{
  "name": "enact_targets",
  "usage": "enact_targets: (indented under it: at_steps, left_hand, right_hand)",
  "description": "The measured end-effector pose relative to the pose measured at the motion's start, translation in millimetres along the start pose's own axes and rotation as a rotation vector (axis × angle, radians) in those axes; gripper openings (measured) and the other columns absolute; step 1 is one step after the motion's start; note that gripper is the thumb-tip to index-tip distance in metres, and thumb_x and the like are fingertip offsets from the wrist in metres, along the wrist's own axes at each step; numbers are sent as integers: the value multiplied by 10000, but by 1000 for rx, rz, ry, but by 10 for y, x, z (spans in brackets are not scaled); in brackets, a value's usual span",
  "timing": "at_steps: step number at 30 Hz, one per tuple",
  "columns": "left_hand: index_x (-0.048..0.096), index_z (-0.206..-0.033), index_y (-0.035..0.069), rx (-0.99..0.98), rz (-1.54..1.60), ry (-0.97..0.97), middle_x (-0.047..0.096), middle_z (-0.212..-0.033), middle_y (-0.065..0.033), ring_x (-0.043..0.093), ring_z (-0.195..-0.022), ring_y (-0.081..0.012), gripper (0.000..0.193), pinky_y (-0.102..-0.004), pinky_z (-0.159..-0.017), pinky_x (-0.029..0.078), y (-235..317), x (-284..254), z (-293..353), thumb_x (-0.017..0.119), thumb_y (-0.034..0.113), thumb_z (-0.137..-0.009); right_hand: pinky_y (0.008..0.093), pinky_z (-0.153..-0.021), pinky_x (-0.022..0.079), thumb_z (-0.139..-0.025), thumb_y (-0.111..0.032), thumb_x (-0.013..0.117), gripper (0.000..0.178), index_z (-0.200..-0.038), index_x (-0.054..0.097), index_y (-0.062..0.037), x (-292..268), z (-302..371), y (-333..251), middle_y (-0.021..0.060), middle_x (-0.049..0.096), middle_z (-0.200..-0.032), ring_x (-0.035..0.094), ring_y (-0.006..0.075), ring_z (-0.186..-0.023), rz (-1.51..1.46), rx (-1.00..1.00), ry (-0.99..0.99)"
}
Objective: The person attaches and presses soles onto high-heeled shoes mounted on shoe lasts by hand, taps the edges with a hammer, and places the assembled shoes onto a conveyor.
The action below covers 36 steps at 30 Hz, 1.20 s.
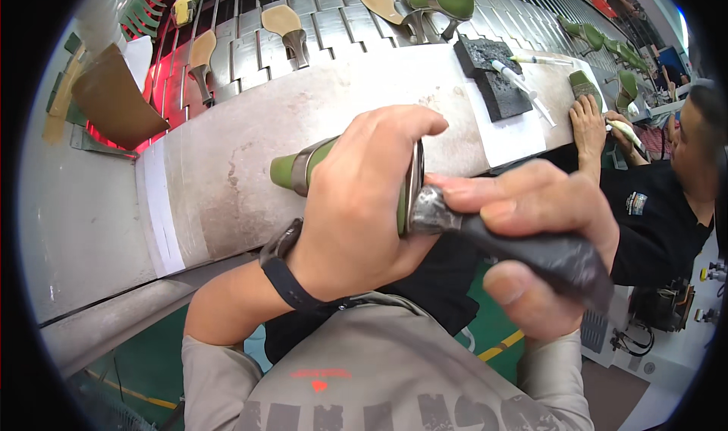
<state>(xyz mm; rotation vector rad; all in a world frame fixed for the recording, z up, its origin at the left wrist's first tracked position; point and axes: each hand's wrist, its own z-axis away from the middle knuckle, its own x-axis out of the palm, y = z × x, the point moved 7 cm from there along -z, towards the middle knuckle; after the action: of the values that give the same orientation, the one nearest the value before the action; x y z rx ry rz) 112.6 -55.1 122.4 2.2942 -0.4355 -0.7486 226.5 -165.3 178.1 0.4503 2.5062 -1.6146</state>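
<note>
Green shoe (pixel 283 172) partly hidden by left hand (pixel 360 196), dark tool (pixel 531 255) blurred; shirt (pixel 364 355) cropped below

Left grip (pixel 356 188) holds green shoe (pixel 283 172), right grip (pixel 569 207) dark tool (pixel 531 253).

Footwear factory workshop: beyond the gripping left hand (pixel 356 196), a slatted metal conveyor (pixel 334 33) bears heeled shoes (pixel 282 23); right of the grip, a co-worker (pixel 644 226) handles a green shoe (pixel 582 84) along the bench (pixel 235 173).

A head-worn wide fisheye camera looks down from close above the left hand (pixel 360 192) and right hand (pixel 567 210), facing forward across the worktop (pixel 220 203).
</note>
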Motion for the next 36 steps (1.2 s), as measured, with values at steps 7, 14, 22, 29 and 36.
enact_targets:
  at_steps: [7, 14, 22, 29, 36]
  left_hand:
    - [541, -1349, -33, 153, -14, 18, 666, -1276, -225, 663, -1183, -425, 685, -462, -1026, 531, 94, 71, 132, 735, -74, -694]
    - [527, -1397, -69, 211, -35, 86, 667, -1296, -248, 682, -1175, -423, 683, -565, -1056, 516, 151, 74, 457, 793, 27, -775]
    - [465, -1493, 10, 165, -654, 114, 572, -1500, -229, 556, -1401, -405, 652, -637, -1240, 278, -612, 95, 1289, 703, 361, -998]
    - [482, -1465, 47, 152, -730, 206, 611, -1457, -190, 594, -1360, -370, 571, -621, -1237, 303, -682, 144, 1332, 671, 379, -1039]
    - [480, -1443, 82, 134, -723, 221, 639, -1417, -152, 596, -1355, -349, 548, -637, -1242, 304, -703, 177, 1358, 693, 374, -1031]
  right_hand:
    - [424, -945, 601, -828, -292, 842, 439, -1002, 604, 34, -113, -127, 86, 273, 726, -987, 740, 336, -964, -31, 248, 240]
    - [421, -935, 602, -845, -251, 834, 380, -993, 626, 31, 3, -20, 173, 270, 739, -1006, 744, 331, -994, -181, 307, 139]
    - [293, -874, 582, -920, 23, 753, 255, -1165, 685, 31, 610, 866, 1150, 174, 763, -1192, 734, 157, -994, -174, 409, 180]
    - [298, -933, 561, -910, 33, 751, 262, -1165, 691, 34, 463, 627, 1258, 167, 761, -1184, 721, 160, -1054, -203, 377, 147]
    - [417, -1051, 554, -901, 20, 754, 364, -1243, 636, 64, 326, 514, 1156, 253, 707, -1278, 703, 329, -1201, -208, 216, 35]
